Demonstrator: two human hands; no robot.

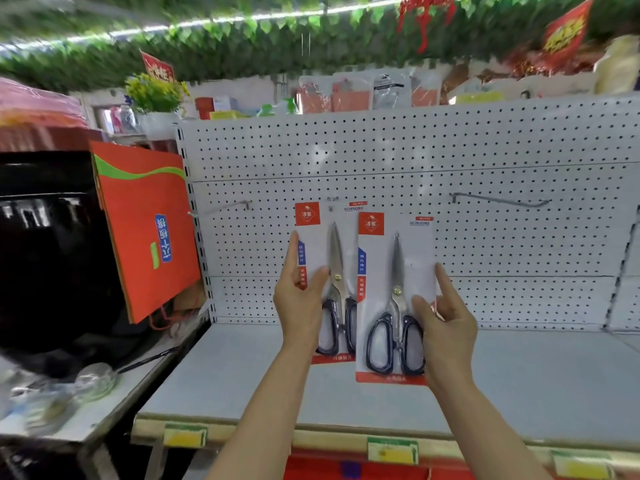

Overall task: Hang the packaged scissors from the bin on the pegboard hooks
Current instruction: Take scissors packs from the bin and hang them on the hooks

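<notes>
Two packaged scissors are held up side by side in front of the white pegboard (485, 150), one in each hand. On each white backing card the word "SCISSORS" is printed at the top right, under a small red tag, and a red square logo with Chinese characters sits at the top left; blue and red strips of small writing, too small to be read, run down the left edge, and a red band crosses the bottom. Each pair has long steel blades pointing up, a brass pivot screw and black loop handles. The left package (329, 258) is gripped along its left edge by the left hand (299, 299), thumb closed over the front of the card. The right package (394, 299), slightly lower, is pinched at its right edge by the right hand (446, 323), its fingers (445, 282) extended behind the card. Two bare wire hooks are seen on the pegboard: a left hook (221, 209) and a right hook (502, 201). An orange bag (149, 230) with a blue Chinese label hangs at the left. Three yellow price tags are fixed along the shelf (554, 375) edge.
</notes>
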